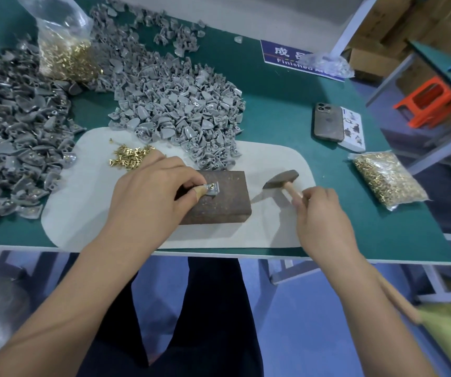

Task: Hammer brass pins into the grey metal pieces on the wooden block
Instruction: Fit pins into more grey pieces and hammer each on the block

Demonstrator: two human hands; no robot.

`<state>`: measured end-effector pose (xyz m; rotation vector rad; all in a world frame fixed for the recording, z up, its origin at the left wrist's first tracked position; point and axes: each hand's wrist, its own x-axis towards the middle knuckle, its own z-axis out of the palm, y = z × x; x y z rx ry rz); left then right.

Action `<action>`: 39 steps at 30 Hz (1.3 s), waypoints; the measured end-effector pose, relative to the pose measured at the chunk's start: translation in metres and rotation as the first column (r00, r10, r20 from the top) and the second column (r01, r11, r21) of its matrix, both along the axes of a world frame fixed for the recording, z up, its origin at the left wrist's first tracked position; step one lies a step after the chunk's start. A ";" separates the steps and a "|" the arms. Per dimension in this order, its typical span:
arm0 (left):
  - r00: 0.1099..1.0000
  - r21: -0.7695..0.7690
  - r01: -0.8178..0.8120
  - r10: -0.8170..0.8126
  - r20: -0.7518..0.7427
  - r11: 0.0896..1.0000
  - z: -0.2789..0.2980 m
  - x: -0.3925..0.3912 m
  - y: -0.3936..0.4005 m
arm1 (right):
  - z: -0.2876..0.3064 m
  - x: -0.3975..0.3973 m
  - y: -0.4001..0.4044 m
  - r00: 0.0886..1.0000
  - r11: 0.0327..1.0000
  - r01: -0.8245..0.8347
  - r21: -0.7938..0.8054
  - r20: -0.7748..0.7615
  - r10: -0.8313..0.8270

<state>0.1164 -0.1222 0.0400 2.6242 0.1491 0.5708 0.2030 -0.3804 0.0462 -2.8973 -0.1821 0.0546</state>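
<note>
A grey metal piece (213, 188) with a brass pin (211, 185) standing in it is pinched on the wooden block (218, 202) by the left hand (148, 191). A hammer (282, 180) is gripped by its handle in the closed right hand (322, 213), its head lying left-right beside the block. A blue sign (287, 57) reading "Finished" is partly covered, and brass pins are held in two clear bags (387, 179) (65, 53).

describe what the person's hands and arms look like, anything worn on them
Both forearms are bare, with no sleeves in view. No gloves, watch, rings or bracelets show on either one. The left hand has one finger wrapped in a tan strip of tape or bandage near its tip. The right hand has nothing on it. Nails look short and plain.
</note>
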 end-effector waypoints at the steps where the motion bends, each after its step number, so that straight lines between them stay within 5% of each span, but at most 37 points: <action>1: 1.000 -0.006 0.000 0.000 0.001 1.000 0.000 0.000 0.000 | 0.005 0.002 -0.002 0.999 0.999 0.000 0.036 0.044 -0.001; 6: 1.000 -0.012 0.001 -0.001 0.015 1.000 -0.001 0.000 0.000 | 0.044 -0.012 0.011 0.964 0.810 -0.253 0.530 0.064 0.259; 11: 0.999 0.010 0.042 -0.042 0.020 0.999 0.001 0.005 0.004 | 0.041 -0.027 0.039 0.871 0.772 -0.437 0.461 0.000 0.492; 17: 0.997 0.013 0.059 -0.059 0.050 0.998 0.000 0.004 0.005 | 0.042 -0.027 0.044 0.886 0.777 -0.464 0.426 0.232 0.401; 21: 0.996 0.037 0.055 -0.058 0.067 0.998 0.000 0.003 0.005 | 0.029 -0.028 0.052 0.912 0.851 -0.408 0.330 0.099 0.399; 23: 0.996 0.034 0.052 -0.054 0.072 0.998 -0.001 0.003 0.005 | 0.033 -0.024 0.048 0.914 0.876 -0.404 0.263 0.159 0.374; 26: 0.995 0.038 0.052 -0.055 0.080 0.998 0.001 0.003 0.003 | 0.042 -0.027 0.046 0.913 0.840 -0.394 0.372 0.262 0.313; 30: 0.995 0.050 0.057 -0.061 0.080 0.997 0.001 0.002 0.005 | 0.034 -0.033 0.052 0.918 0.878 -0.396 0.270 0.109 0.381; 35: 0.996 0.041 0.054 -0.056 0.073 0.998 0.000 0.003 0.004 | 0.042 -0.034 0.051 0.922 0.863 -0.381 0.332 0.209 0.326; 39: 0.996 0.045 0.052 -0.055 0.071 0.998 0.000 0.002 0.005 | 0.041 -0.035 0.051 0.913 0.900 -0.400 0.174 0.161 0.375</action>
